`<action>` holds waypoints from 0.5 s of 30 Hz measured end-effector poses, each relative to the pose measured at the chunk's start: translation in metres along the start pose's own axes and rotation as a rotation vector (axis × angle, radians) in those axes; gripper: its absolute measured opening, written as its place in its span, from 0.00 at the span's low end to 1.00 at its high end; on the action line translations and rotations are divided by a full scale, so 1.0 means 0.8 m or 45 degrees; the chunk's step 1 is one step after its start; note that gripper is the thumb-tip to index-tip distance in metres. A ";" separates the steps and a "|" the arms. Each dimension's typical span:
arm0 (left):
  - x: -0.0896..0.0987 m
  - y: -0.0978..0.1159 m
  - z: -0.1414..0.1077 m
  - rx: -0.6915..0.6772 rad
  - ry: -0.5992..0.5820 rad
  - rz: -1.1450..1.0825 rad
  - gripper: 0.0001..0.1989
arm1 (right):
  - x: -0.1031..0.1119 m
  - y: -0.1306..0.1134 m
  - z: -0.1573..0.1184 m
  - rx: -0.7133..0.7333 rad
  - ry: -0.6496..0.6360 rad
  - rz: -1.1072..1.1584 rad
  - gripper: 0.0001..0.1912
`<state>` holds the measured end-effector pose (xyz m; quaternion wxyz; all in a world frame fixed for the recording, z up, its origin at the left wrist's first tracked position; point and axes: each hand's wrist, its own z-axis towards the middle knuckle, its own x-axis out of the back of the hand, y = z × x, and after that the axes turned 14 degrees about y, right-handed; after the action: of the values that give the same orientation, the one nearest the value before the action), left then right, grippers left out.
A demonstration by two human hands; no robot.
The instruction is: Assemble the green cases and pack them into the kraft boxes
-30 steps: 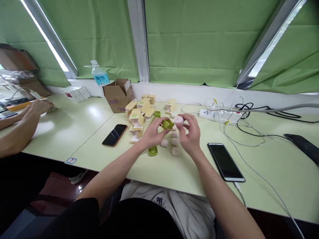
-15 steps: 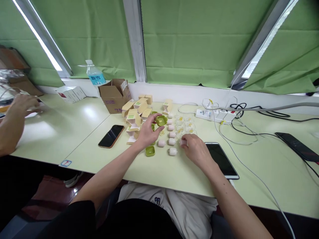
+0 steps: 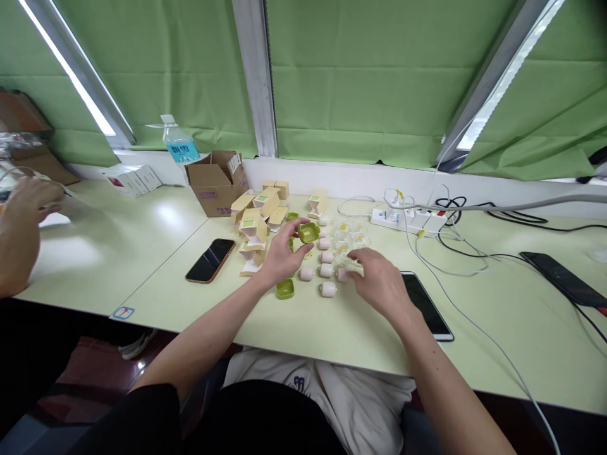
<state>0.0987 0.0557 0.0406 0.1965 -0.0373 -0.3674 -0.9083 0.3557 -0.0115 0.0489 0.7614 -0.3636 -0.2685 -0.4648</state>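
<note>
Between the thumb and fingers of my left hand (image 3: 282,253) is a small green square case (image 3: 308,232), held above the table with its hollow side up. My right hand (image 3: 379,281) hovers with thumb and fingers apart, close to a pale pink rounded piece (image 3: 342,274) on the table. Several similar pieces stand in loose rows, including a whiter piece (image 3: 327,289) nearest me. A second green case (image 3: 285,289) lies below my left hand, while others are partly hidden behind it. Clear plastic holders (image 3: 349,232) with yellow bits sit beyond my right hand.
Opened cream boxes (image 3: 253,224) and a cardboard carton (image 3: 217,183) stand at the left. A dark phone (image 3: 210,260) lies nearby; a white-edged tablet (image 3: 427,308) is beside my right forearm. Behind are a power strip (image 3: 408,218) and cables. Another person's hand (image 3: 31,199) is far left.
My right hand has let go of the pale pink piece, which now rests on the table, and its fingers have spread. My left hand still holds the green case, almost unmoved.
</note>
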 end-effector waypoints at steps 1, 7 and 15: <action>-0.001 -0.001 0.000 0.008 -0.006 -0.014 0.24 | 0.006 0.002 0.006 -0.021 0.108 0.077 0.13; -0.007 -0.002 -0.003 0.003 -0.050 -0.105 0.25 | 0.009 -0.025 0.053 0.172 0.730 0.498 0.06; -0.005 0.002 -0.005 -0.029 -0.143 -0.161 0.24 | -0.059 -0.055 0.053 0.561 0.777 0.327 0.13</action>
<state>0.1032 0.0531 0.0379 0.1174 -0.0672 -0.3690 -0.9195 0.2927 0.0336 0.0523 0.9179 -0.0676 -0.0755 -0.3836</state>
